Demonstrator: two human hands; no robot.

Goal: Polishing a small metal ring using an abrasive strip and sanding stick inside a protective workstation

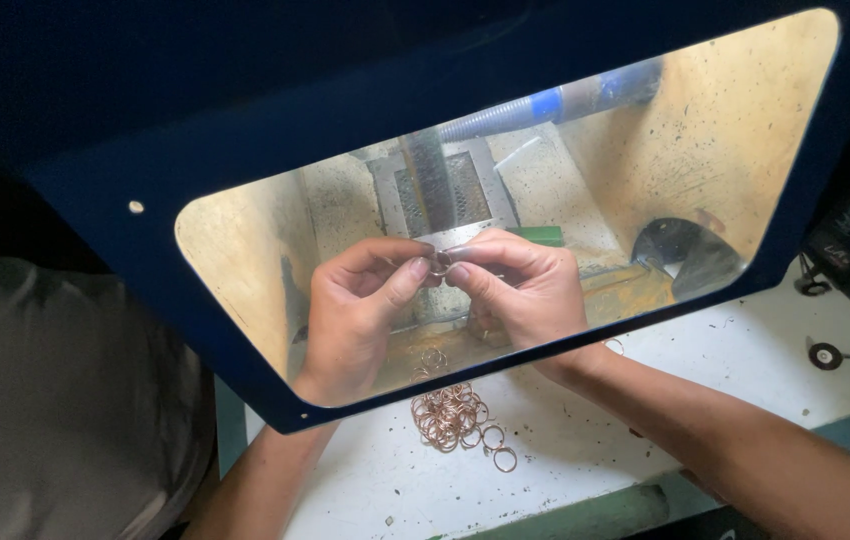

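We pinch one small copper ring between our left hand and right hand, fingertips clenched on it, above the ring pile near the bench front edge.

White worktable, dark blue shield frame, yellowish booth walls, ribbed hose

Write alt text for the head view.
Seen through a clear window in a dark blue hood, the left hand and right hand pinch one small metal ring between their fingertips. A pile of copper-coloured rings lies on the white bench below.
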